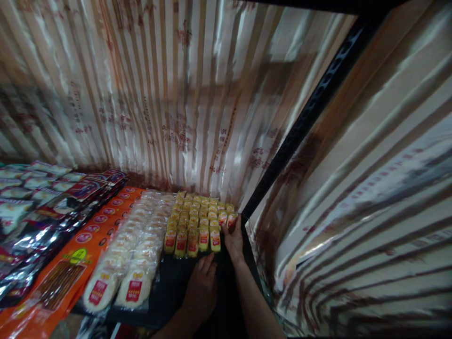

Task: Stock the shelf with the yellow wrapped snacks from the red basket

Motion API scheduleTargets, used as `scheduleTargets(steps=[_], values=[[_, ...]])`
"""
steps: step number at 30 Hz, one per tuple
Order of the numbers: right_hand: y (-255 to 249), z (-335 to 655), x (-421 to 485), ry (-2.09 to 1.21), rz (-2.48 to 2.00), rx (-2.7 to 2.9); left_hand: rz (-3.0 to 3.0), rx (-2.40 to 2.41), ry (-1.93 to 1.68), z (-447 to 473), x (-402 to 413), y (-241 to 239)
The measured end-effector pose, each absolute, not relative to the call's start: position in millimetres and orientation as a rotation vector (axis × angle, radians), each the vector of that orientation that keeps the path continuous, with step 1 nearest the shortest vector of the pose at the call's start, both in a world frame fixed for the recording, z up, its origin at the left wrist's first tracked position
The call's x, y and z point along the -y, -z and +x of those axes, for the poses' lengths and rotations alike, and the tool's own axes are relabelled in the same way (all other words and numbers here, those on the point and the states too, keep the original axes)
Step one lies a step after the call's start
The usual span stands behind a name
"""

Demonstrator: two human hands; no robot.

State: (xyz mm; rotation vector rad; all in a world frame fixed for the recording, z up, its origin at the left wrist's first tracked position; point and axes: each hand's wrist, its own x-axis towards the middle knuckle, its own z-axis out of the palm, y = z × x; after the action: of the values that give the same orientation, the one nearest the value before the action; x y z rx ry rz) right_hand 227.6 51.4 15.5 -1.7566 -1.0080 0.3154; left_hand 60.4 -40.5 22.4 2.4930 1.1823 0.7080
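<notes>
- Yellow packets [192,239]: we see these set in close rows on the dark shelf [173,282], between the clear-wrapped pale packs [135,286] and the perforated post [300,125].
- Right hand [232,230]: at the right end of the rows, thumb and fingers apart about the end packet; in this dim, soft view we cannot tell whether it pinches or merely steadies.
- Left hand [202,282]: just before the front row, fingers drawn together; with its palm hidden, we cannot tell whether it holds anything.
- Hazards: we judge that a hard sideways push at the end packet could skew the rows, their members being so close; a knock from the left fingertips could tip the front row.
</notes>
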Motion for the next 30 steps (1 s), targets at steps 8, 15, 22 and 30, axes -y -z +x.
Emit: scheduleTargets(steps=[8,15,22,30], values=[[-3,234,-62,-0.043,-1.658,1.279,2.518,-1.199,-0.714,62,40,-16],[6,239,-66,-0.069,-1.666,1.345,2.514,-1.208,-0.701,63,40,-17],[-2,235,-63,-0.161,-1.697,1.347,2.480,-1.193,-0.605,62,40,-25],[-8,232,-60,-0.300,-1.693,1.191,2.452,-1.181,-0.618,62,41,-17]])
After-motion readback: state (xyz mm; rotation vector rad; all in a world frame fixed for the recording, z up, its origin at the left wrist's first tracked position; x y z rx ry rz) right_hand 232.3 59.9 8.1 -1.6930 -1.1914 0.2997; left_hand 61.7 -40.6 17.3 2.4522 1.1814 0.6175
